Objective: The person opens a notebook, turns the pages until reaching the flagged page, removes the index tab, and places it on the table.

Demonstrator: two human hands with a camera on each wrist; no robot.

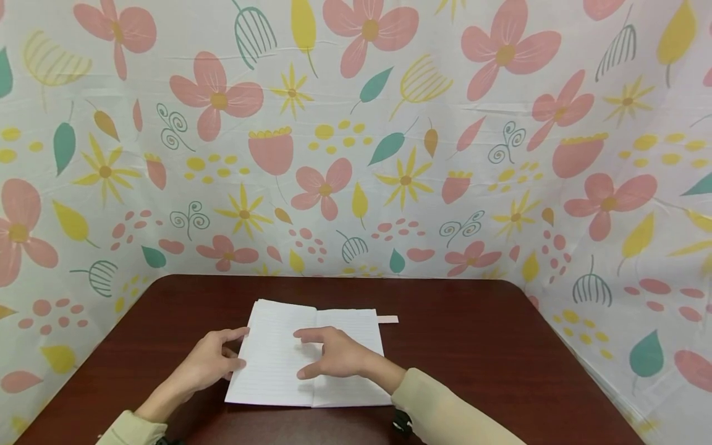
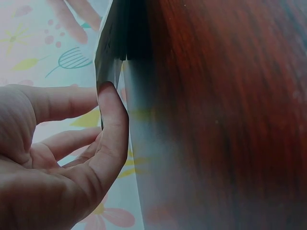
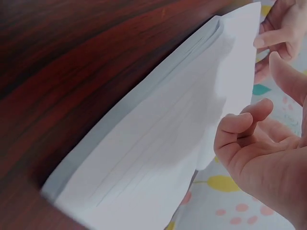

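Observation:
An open notebook (image 1: pixel 272 371) with blank, lined white pages lies on the dark table, its centre fold running away from me. At its left edge, my left hand (image 1: pixel 207 360) pinches the pages and cover, the thumb (image 2: pixel 114 112) on one side and fingers on the other in the left wrist view. Over the middle of the spread is my right hand (image 1: pixel 339 353), thumb and index finger spread apart and nothing held. In the right wrist view its other fingers (image 3: pixel 235 124) curl loosely above the page.
The reddish-brown wooden table (image 1: pixel 473 346) extends around the notebook on all sides. A pale strip (image 1: pixel 387 319) sticks out from the notebook's right side near the top. A flower-patterned cloth (image 1: pixel 356 154) hangs behind the table and along both sides.

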